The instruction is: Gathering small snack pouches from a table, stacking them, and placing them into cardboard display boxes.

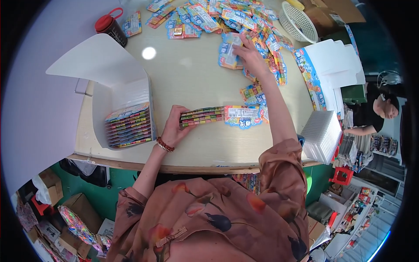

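My left hand (174,127), a beaded bracelet at its wrist, is closed round one end of a small stack of carded packs (203,116) with colourful strips along their edges. The stack stands on the table, touching or close to a flat card pack (242,116) with a white label. Farther off, my right hand (252,57) reaches to the pile, its fingers on a blue card pack (229,51), slightly blurred. Left of my left hand is an open white display box (98,94), lid raised, with several packs (128,125) standing in a row inside.
Many loose packs (203,18) spread over the table's far side. A black bottle with a red lid (111,28) stands far left. At the right are a white basket (298,22), folded display boxes (334,65) and a stack of clear trays (322,136). Another person (377,109) is beyond.
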Motion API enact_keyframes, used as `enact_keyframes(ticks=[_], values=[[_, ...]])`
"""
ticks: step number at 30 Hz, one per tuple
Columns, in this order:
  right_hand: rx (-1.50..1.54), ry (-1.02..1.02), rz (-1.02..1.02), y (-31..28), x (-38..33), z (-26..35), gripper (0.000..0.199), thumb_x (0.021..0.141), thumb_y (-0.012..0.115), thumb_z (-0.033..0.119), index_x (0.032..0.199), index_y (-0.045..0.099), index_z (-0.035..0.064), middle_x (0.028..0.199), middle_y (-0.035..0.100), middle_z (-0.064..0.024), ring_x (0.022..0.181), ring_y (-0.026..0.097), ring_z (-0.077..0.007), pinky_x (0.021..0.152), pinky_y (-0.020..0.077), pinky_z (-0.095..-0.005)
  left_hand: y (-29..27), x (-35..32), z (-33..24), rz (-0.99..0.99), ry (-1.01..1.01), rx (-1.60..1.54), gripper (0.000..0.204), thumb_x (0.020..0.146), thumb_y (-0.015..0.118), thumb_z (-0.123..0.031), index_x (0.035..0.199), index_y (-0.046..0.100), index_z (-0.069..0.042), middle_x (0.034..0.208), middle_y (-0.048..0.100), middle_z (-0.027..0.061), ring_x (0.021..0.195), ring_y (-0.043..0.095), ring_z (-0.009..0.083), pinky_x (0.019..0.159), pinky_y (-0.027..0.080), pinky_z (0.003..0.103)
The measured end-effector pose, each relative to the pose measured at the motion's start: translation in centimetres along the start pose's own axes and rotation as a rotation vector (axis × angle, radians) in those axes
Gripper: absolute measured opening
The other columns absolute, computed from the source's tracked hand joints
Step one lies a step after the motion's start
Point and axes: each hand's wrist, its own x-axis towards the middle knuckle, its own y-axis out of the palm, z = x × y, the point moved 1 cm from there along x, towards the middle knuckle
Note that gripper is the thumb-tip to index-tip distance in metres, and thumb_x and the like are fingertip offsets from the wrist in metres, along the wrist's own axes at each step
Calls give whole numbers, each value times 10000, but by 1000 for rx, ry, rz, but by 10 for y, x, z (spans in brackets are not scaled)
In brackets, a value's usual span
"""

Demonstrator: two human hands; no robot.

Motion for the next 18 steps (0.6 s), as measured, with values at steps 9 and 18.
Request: enact_keyframes(ticks=[9,18], values=[[-191,530,245,18,35,50,469,857,557,319,1222,509,28,1228,542,-220,1149,487,-368,987,372,-542,-4,-1,-1,1,0,20,459,717,778,-70,1068,488,-14,1007,485,130,906,541,268,784,481,330],[-448,612,364,59,25,32,643,807,597,132,1379,336,-5,1404,302,-318,1222,350,-584,823,398,-729,-1,1,-1,6,30,32,470,729,783,-101,1073,477,-6,1001,482,133,901,545,265,768,486,329]])
